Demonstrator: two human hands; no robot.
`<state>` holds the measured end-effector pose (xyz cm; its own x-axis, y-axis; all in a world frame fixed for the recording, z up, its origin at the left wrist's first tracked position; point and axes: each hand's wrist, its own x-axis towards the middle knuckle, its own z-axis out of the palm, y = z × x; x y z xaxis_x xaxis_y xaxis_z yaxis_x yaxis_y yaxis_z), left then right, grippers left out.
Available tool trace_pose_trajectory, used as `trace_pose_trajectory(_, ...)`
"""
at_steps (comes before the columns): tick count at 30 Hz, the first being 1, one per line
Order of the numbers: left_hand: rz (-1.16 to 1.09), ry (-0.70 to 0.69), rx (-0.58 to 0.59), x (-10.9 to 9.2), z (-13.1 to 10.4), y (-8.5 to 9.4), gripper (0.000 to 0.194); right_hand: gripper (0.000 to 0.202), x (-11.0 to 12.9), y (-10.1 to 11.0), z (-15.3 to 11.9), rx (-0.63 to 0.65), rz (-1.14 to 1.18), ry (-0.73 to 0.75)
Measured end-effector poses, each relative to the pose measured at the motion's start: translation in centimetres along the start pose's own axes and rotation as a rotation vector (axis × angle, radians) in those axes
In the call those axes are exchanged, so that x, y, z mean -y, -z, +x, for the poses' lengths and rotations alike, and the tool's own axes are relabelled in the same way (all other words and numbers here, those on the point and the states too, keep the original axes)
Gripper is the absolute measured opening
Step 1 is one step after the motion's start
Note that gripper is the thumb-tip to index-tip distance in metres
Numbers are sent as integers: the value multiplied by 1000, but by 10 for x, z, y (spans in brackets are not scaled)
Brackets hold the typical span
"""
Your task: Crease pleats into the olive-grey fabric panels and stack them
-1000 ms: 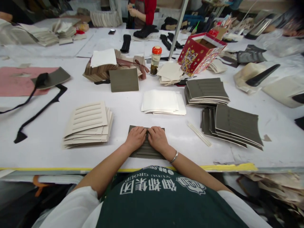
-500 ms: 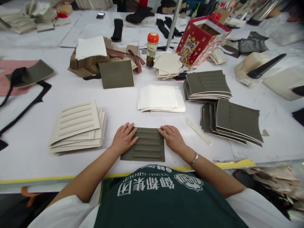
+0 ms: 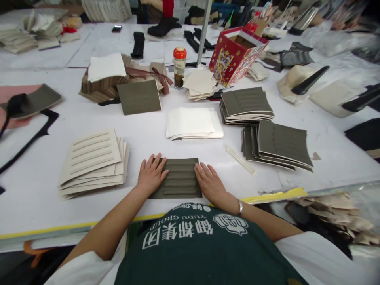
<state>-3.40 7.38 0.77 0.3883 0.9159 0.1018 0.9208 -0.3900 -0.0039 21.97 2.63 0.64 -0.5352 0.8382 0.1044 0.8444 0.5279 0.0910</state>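
Observation:
A dark olive panel with raised ridges [image 3: 181, 179] lies flat on the white table in front of my body. My left hand [image 3: 151, 175] rests on its left side with the fingers spread. Against its right edge lies my right hand [image 3: 210, 183], flat, fingers stretched out. To the left is a stack of cream ridged panels [image 3: 93, 158]. White sheets [image 3: 192, 123] lie beyond the panel. On the right are two stacks of olive panels, a farther one [image 3: 247, 101] and a nearer one [image 3: 282, 142].
Two thin pale strips [image 3: 240, 159] lie right of my right hand. Farther back stand a jar with an orange lid [image 3: 179, 68], a red box [image 3: 231, 57] and a metal pole [image 3: 204, 33]. Yellow tape [image 3: 276, 195] runs along the table's front edge.
My right hand has slid down along the panel's right edge, and its fingers now lie flatter. My left hand stays on the left side. The view has shifted slightly.

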Motion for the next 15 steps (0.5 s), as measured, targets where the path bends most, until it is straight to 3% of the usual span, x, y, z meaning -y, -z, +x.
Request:
trace_pose_trajectory(3, -8, -26, -64, -2, -2, 1, 43, 48, 11, 1, -16, 19, -22, -13)
trace_pose_trajectory(6, -47, -62, -122, -1, -4, 0, 38, 47, 10, 0, -15, 43, -22, -36)
trace_pose_trajectory(12, -158, -75, -105, 9, -6, -8, 36, 44, -18, -3, 24, 9, -18, -158)
trace_pose_trajectory(15, -194, -27, -61, 15, -8, -12, 48, 39, -25, -2, 38, -47, 13, -197)
